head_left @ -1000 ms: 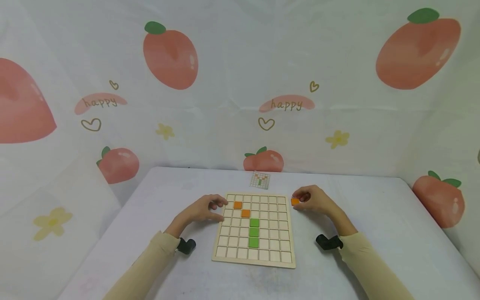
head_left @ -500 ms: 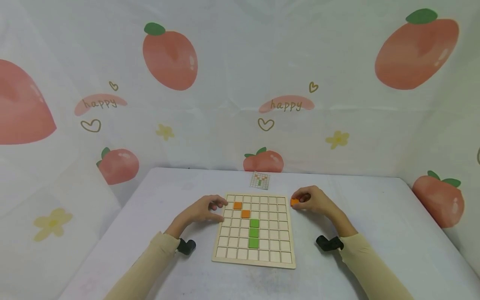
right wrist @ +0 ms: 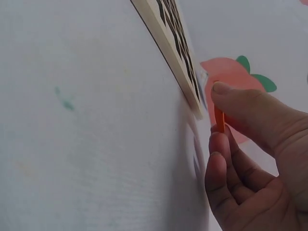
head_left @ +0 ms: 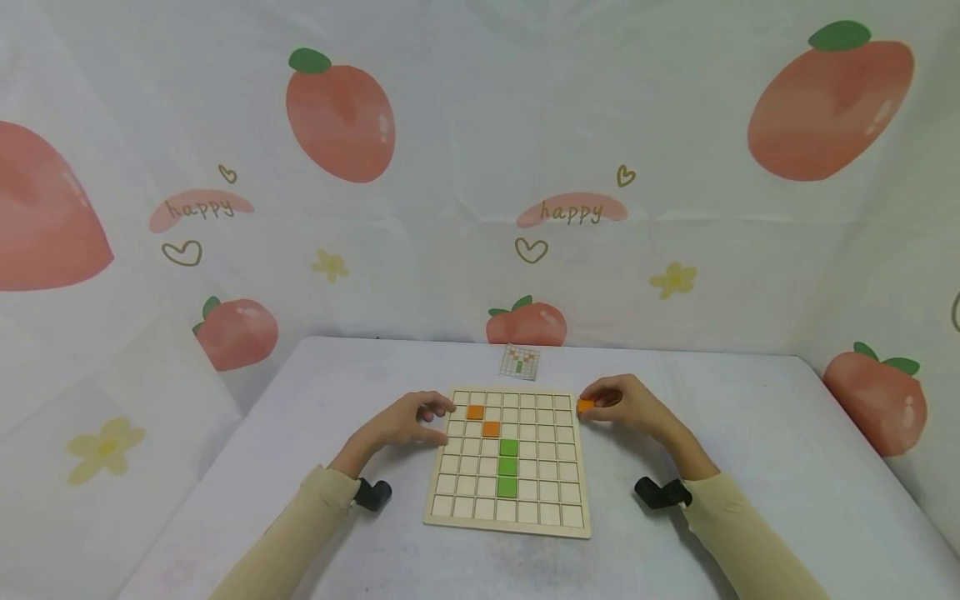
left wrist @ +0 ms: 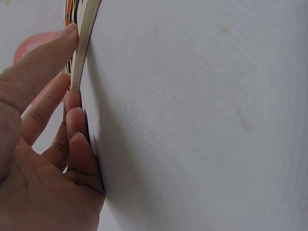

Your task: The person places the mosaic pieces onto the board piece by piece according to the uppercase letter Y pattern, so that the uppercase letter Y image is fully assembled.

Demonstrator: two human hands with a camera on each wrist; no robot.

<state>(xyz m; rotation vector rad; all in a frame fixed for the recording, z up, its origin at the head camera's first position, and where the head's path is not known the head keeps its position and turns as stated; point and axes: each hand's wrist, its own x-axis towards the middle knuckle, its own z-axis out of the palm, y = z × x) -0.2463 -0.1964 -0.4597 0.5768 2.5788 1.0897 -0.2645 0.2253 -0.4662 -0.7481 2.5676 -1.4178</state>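
Observation:
A wooden grid board (head_left: 547, 471) lies in the middle of the table. Three green tiles (head_left: 507, 467) form a column in its cells, and two orange tiles (head_left: 491, 429) step diagonally toward its upper left. My left hand (head_left: 405, 418) touches the board's left edge with thumb and fingertips spread apart; the left wrist view shows the thumb (left wrist: 57, 45) against the rim. Just off the board's upper right edge, my right hand (head_left: 626, 402) pinches an orange square tile (head_left: 585, 407). In the right wrist view that tile (right wrist: 219, 119) is seen edge-on between thumb and fingers.
A small pattern card (head_left: 520, 362) with orange and green squares lies behind the board. The white table (head_left: 300, 517) meets a fruit-printed backdrop (head_left: 450, 167) at its far edge. Black wrist cameras (head_left: 662, 492) sit on both wrists.
My right hand, pinching the orange tile, has moved slightly left toward the board. The left hand and the tiles on the board stay in place.

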